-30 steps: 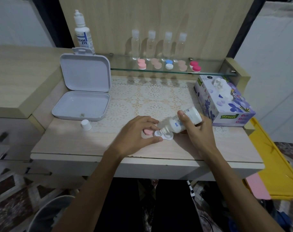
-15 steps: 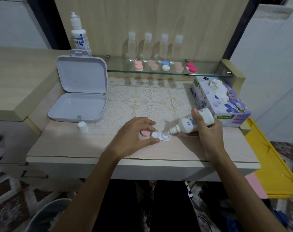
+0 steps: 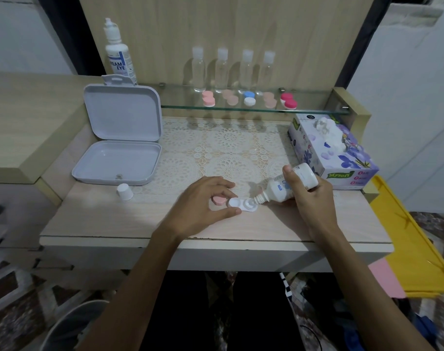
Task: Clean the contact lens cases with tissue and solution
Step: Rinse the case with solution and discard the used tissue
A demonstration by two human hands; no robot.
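Note:
A white contact lens case [image 3: 243, 204] lies open on the table near the front edge, with a pink cap [image 3: 218, 200] just left of it. My left hand [image 3: 200, 202] curls round the case's left end, thumb against its rim. My right hand [image 3: 313, 201] grips a small white solution bottle [image 3: 279, 190], tilted down to the left, its nozzle at the case's right well. The tissue box [image 3: 342, 158], with a tissue sticking out, stands behind my right hand.
An open white plastic box [image 3: 119, 158] sits at the left, a small white bottle cap [image 3: 125, 191] in front of it. The glass shelf [image 3: 317, 111] carries several coloured lens cases [image 3: 250, 98], clear small bottles [image 3: 222, 69] and a large solution bottle [image 3: 118, 57]. A yellow tray [image 3: 413, 236] lies lower right.
My right hand has drawn the bottle to the right, so the nozzle went from over the case's middle to its right well. My left hand stayed on the case.

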